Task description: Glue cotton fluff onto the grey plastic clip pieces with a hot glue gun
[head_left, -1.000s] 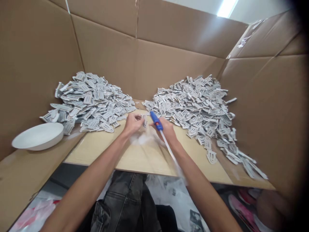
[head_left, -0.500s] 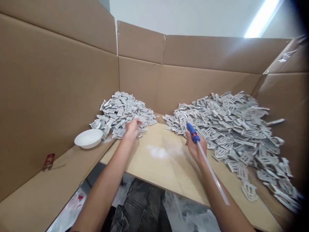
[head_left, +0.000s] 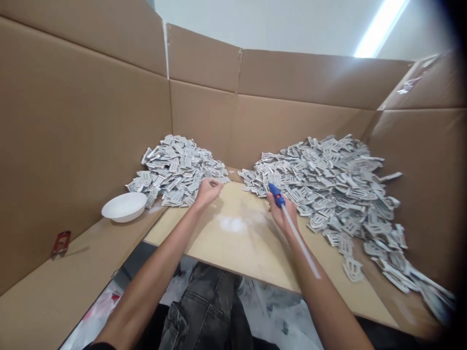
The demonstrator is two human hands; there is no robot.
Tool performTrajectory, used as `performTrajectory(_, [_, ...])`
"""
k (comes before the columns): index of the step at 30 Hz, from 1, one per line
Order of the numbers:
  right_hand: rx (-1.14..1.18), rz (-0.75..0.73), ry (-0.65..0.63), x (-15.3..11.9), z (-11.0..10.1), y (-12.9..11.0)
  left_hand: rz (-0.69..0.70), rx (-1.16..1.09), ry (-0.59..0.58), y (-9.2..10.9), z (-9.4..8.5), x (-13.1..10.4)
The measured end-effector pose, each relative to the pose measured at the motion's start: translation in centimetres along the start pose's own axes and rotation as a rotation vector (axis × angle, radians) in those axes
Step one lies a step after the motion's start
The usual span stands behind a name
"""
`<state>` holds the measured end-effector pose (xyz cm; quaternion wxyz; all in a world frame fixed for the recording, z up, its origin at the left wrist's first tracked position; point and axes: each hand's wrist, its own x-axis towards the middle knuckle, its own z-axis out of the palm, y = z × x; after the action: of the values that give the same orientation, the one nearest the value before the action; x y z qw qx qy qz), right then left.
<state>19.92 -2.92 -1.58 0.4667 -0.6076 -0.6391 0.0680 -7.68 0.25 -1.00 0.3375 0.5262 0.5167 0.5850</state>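
My right hand (head_left: 282, 214) is wrapped round a blue glue gun (head_left: 276, 194). From the gun's back end a long clear glue stick (head_left: 301, 243) runs down over my forearm. Just off the front of the left pile of grey-white slotted plastic pieces (head_left: 178, 167) is my left hand (head_left: 209, 193), its fingers curled together in a pinch. Whatever may be between those fingertips is too small to make out. A larger pile of similar pieces (head_left: 328, 175) lies beyond and to the right of the glue gun. Between my hands is the wooden board (head_left: 233, 248).
A white bowl (head_left: 124, 207) stands left of the smaller pile. Farther left, a red tool (head_left: 61, 244) leans at the foot of the cardboard wall (head_left: 83, 121). Cardboard encloses the back and sides. Loose pieces (head_left: 352, 269) trail down the right side of the board.
My left hand has moved right, away from the left pile, and its fingers have closed into a pinch. The glue gun stays in my right hand. The whole view has shifted slightly.
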Motion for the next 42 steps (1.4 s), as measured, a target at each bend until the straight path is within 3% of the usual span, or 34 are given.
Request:
performTrajectory(3, [-0.134, 0.07, -0.001, 0.5, -0.1, 1.1, 0.061, 0.313, -0.41, -0.7, 1.6, -0.2])
performTrajectory(6, [-0.317, 0.159, 0.001, 0.9, -0.5, 2.2, 0.118, 0.561, -0.68, -1.1, 3.2, 0.0])
performTrajectory(10, [-0.532, 0.115, 0.003, 1.3, -1.0, 3.6, 0.135, 0.714, -0.838, -1.0, 5.1, 0.5])
performTrajectory(14, [-0.641, 0.142, 0.096, 1.7, -1.4, 4.9, 0.045, 0.639, -0.977, -1.2, 6.4, 0.6])
performTrajectory(16, [-0.653, 0.224, 0.076, 2.0, -1.7, 5.6, 0.07, 0.582, -0.988, -1.6, 6.5, 0.6])
performTrajectory(18, [-0.641, 0.273, -0.036, 2.4, -1.8, 6.0, 0.111, 0.524, -0.972, -2.1, 6.3, 0.5])
performTrajectory(22, [-0.644, 0.235, -0.152, 3.0, -1.9, 6.1, 0.119, 0.411, -0.939, -2.8, 5.9, 0.5])
performTrajectory(29, [-0.558, 0.193, -0.099, 2.9, -1.9, 5.5, 0.042, 0.183, -0.806, -2.2, 6.0, -0.4])
performTrajectory(36, [-0.178, 0.094, -0.001, 2.5, -2.4, 5.0, -0.024, -0.003, -0.569, -0.5, 6.4, -1.4])
performTrajectory(42, [0.031, 0.08, 0.066, 2.0, -1.9, 3.9, -0.027, -0.092, -0.502, -0.8, 7.3, -1.6])
